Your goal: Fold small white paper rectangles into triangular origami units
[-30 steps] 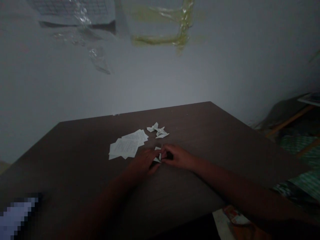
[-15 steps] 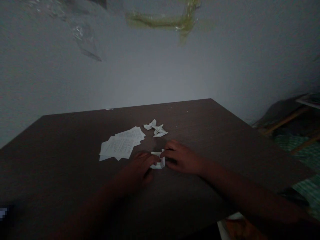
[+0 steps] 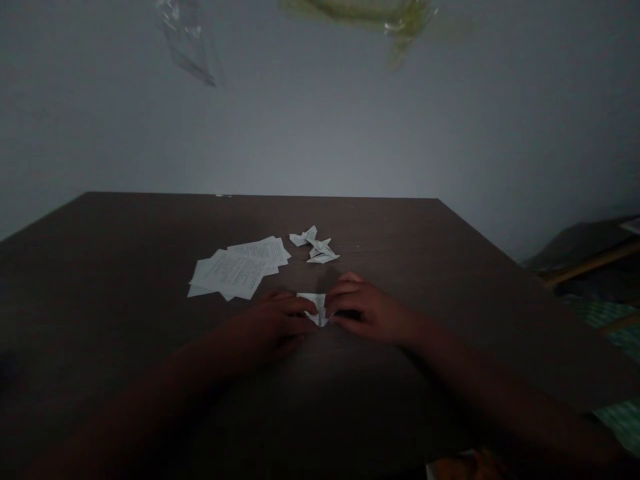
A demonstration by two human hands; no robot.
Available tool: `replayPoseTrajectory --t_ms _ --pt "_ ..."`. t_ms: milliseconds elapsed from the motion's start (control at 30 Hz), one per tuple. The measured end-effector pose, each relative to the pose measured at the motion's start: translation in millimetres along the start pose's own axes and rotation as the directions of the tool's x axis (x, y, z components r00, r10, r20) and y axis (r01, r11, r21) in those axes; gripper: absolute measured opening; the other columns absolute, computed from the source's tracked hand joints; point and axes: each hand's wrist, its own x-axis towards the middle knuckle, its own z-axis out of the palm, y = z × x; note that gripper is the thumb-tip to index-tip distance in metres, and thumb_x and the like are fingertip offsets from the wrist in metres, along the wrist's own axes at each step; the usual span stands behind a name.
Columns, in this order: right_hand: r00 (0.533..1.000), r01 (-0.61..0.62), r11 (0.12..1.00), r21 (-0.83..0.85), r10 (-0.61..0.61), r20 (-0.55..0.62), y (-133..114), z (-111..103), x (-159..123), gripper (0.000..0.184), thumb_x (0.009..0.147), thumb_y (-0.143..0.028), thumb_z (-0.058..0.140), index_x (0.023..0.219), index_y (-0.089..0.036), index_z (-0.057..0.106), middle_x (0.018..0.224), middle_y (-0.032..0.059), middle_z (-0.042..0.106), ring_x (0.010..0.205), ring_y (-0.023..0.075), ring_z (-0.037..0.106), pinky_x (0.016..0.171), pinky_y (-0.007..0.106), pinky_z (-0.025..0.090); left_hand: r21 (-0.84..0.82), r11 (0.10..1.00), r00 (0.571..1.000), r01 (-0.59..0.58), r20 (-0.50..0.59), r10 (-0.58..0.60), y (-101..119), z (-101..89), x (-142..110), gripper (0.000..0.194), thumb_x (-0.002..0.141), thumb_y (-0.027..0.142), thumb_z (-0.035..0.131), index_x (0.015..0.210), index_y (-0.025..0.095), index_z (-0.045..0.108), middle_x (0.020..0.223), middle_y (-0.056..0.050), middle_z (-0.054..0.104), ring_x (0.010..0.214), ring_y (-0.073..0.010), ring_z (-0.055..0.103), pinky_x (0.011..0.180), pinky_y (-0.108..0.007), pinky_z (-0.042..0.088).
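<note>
Your left hand (image 3: 281, 319) and right hand (image 3: 369, 311) grip folded paper (image 3: 318, 303) between them, below frame centre; neither nearer.

Your bare forearms (image 3: 465, 363)
Your left hand (image 3: 280, 323) and right hand (image 3: 367, 310) are uncovered too; deep shadow blurs finer detail.
</note>
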Motion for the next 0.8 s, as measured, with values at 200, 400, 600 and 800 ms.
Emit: replayPoseTrajectory --t_ms 200,400,600,800 --pt "0.998 -0.057 0.996 0.074 0.058 -0.008 1 1 -1 0.011 0.113 -0.023 0.068 0.107 -0.025 0.077 0.107 0.0045 0.083 0.105 0.0246 0.074 0.109 0.048 0.052 0.015 1.0 1.0 0.004 0.004 -0.004 4 0.5 -1 0.04 0.102 0.008 0.065 0.128 0.031 0.085 0.151 -0.004 0.079 0.135 -0.0306 0.073 0.132 -0.056 0.045" --pt "0.993 -0.106 0.992 0.073 0.11 -0.051 3 8 -3 0.011 0.114 -0.023 0.068 0.109 -0.025 0.077 0.104 0.0042 0.082 0.102 0.0241 0.073 0.103 0.045 0.053 0.032 0.999 1.0 -0.025 0.012 0.024 5 0.0 -4 0.045 0.101 0.006 0.066 0.134 0.031 0.083 0.156 -0.003 0.078 0.139 -0.0304 0.073 0.135 -0.057 0.043" --pt "0.971 -0.215 0.976 0.014 0.216 -0.102 3 18 -3 0.004 0.112 -0.025 0.075 0.109 -0.024 0.078 0.101 0.0049 0.081 0.102 0.0252 0.072 0.1 0.043 0.053 0.082 0.995 0.999 -0.051 0.024 0.049 10 -2.9 -5 0.041 0.102 0.007 0.067 0.133 0.029 0.082 0.155 -0.004 0.079 0.139 -0.0295 0.075 0.134 -0.053 0.045" --pt "0.946 -0.303 0.953 -0.002 0.301 -0.124 -1 20 -1 0.005 0.11 -0.024 0.077 0.116 -0.024 0.077 0.105 0.0052 0.08 0.101 0.025 0.072 0.102 0.045 0.054 0.099 0.995 0.999 -0.027 0.029 0.024 10 -2.4 -4 0.039 0.103 0.006 0.066 0.131 0.026 0.083 0.156 -0.003 0.079 0.141 -0.0279 0.074 0.133 -0.049 0.047"
